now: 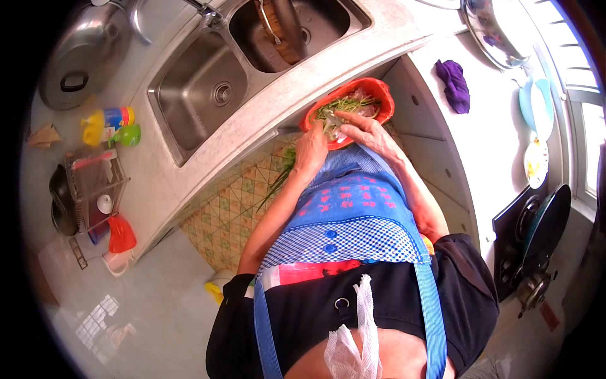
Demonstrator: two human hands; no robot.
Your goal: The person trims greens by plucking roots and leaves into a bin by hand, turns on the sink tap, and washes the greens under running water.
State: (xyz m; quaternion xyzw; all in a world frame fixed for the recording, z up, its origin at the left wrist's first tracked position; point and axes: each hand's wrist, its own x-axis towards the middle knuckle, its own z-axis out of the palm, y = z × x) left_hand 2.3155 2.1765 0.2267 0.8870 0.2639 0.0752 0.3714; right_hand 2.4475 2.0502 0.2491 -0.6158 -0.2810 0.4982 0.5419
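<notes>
In the head view a red-lined bin stands below the counter edge, with green stalk trimmings and crumpled clear plastic inside. My left hand is at its near left rim, fingers bent inward and closed; what they grip, if anything, is hidden. My right hand reaches over the near right side, index finger and thumb apart above the trimmings. Long green leafy stalks hang or lie beside my left forearm, low near the patterned floor; I cannot tell what supports them.
A double steel sink is set in the counter, a brown basket in its far basin. Bottles and a rack stand left. A purple cloth, blue bowl and stove with a pan are right.
</notes>
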